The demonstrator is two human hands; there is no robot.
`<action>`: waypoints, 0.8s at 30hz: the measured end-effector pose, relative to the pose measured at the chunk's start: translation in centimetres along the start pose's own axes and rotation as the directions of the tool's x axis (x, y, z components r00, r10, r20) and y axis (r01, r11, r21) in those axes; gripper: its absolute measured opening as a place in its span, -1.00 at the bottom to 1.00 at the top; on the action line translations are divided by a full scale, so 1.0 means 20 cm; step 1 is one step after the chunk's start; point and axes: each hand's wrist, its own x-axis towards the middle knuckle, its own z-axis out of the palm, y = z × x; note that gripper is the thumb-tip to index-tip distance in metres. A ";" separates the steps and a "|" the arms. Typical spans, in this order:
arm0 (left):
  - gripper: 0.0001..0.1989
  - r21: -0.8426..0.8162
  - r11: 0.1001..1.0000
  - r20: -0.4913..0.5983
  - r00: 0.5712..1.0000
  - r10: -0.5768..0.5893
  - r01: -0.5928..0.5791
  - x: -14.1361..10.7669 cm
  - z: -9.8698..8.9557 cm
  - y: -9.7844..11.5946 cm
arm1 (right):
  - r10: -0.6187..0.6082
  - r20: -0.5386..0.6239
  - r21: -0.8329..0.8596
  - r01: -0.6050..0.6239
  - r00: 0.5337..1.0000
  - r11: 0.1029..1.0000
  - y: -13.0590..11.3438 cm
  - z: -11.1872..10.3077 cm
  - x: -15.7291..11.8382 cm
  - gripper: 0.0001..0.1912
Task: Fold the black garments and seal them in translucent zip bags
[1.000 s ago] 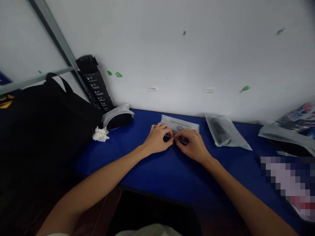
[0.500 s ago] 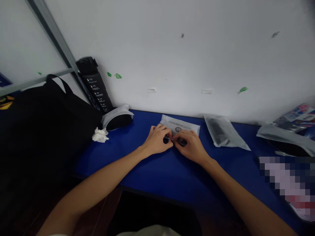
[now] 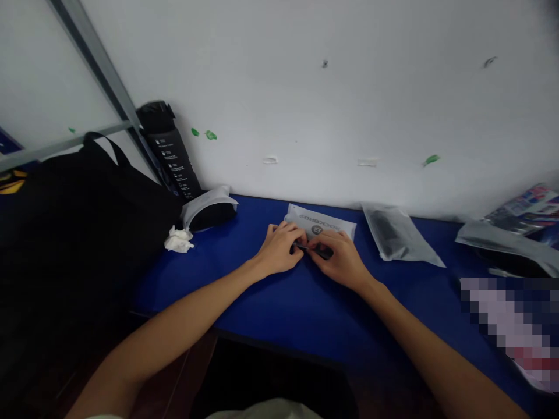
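1. Head view: a blue table [image 3: 305, 314] is seen from above, and two bare forearms are extended across it from the near edge.
2. The left hand [image 3: 277, 249] and the right hand [image 3: 338, 258] are placed close together near the middle of the table, almost touching each other.
3. A slim dark object [image 3: 318, 252] is held between the two hands. The fingers [image 3: 300, 240] of the left hand are pinched narrowly at one end of it, and those of the right hand are closed on the other part. This seems to be so, but the object is small and partly hidden, so its kind cannot be told.
4. The object is located at the near edge of a white plastic packet [image 3: 321, 224], which lies flat on the table and is printed with a dark word and a round logo.
5. On the left side, a crumpled tissue [image 3: 179, 240] and a black-and-white pouch [image 3: 208, 209] are lying beside a large black bag [image 3: 87, 238]. A black bottle [image 3: 170, 152] is leaning against the white wall [image 3: 349, 87].
6. On the right side, a grey plastic bag [image 3: 395, 234] with a dark item inside is lying just beside the packet. Another grey plastic bag [image 3: 502, 244] and some printed packaging [image 3: 522, 209] are seen further right. The lower right corner is covered by a pixelated patch [image 3: 509, 331], so what is there cannot be told.
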 end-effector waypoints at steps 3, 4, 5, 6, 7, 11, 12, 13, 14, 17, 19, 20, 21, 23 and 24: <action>-0.74 -0.002 1.000 0.005 1.000 0.017 -0.017 0.00 0.00 -0.01 | -0.002 0.001 -0.005 0.002 1.000 1.000 0.01 0.00 0.00 -0.93; -0.72 -0.003 1.000 0.006 1.000 0.022 -0.022 0.00 0.00 -0.01 | -0.004 0.001 -0.006 0.004 1.000 1.000 0.01 0.00 0.00 -0.93; -0.71 -0.004 1.000 0.006 1.000 0.027 -0.027 0.00 0.00 -0.01 | -0.005 0.003 -0.007 0.005 1.000 1.000 0.01 0.00 0.00 -0.93; -0.69 -0.004 0.999 0.005 0.999 0.032 -0.032 0.00 0.00 -0.01 | -0.005 0.005 -0.006 0.005 1.000 1.000 0.01 0.00 0.00 -0.93; -0.67 -0.003 0.999 0.004 0.999 0.035 -0.035 0.00 0.00 -0.01 | -0.004 0.008 -0.003 0.004 1.000 1.000 0.01 0.00 0.00 -0.94; -0.58 -0.003 0.999 0.018 0.999 0.038 -0.038 -0.01 0.00 -0.01 | -0.008 0.014 -0.002 0.008 1.000 1.000 0.01 -0.01 0.00 -0.95; -0.56 -0.004 0.999 0.026 0.999 0.039 -0.039 -0.01 0.00 -0.01 | -0.012 0.014 -0.003 0.013 1.000 1.000 0.01 -0.01 0.00 -0.95; -0.55 -0.006 0.999 0.033 0.999 0.041 -0.041 -0.01 -0.01 -0.01 | -0.016 0.014 -0.005 0.016 1.000 1.000 0.01 -0.01 0.00 -0.94; -0.55 -0.008 0.999 0.036 0.998 0.044 -0.044 -0.01 -0.01 -0.01 | -0.018 0.015 -0.006 0.018 1.000 1.000 0.00 -0.01 0.00 -0.94; -0.55 -0.010 0.999 0.033 0.998 0.050 -0.050 -0.01 -0.01 -0.01 | -0.015 0.026 0.002 0.015 1.000 1.000 0.00 -0.02 0.00 -0.92; -0.55 -0.006 0.999 0.032 0.998 0.050 -0.049 -0.01 -0.02 -0.01 | -0.010 0.033 0.013 0.010 0.999 1.000 0.00 -0.02 0.00 -0.93; -0.55 -0.004 0.999 0.035 0.998 0.046 -0.046 -0.01 -0.02 0.00 | -0.007 0.037 0.018 0.006 0.999 1.000 0.00 -0.02 0.00 -0.93; -0.55 -0.004 0.999 0.042 0.998 0.041 -0.041 -0.01 -0.02 0.00 | -0.001 0.041 0.021 0.001 0.999 1.000 -0.01 -0.02 0.00 -0.94; -0.54 -0.011 1.000 0.059 0.998 0.027 -0.027 -0.01 -0.03 0.00 | 0.010 0.049 0.023 -0.011 0.999 1.000 -0.01 -0.02 0.00 -0.96; -0.53 -0.019 1.000 0.066 0.998 0.023 -0.022 0.00 -0.03 0.01 | 0.013 0.055 0.024 -0.015 0.998 1.000 -0.01 -0.02 0.00 -0.97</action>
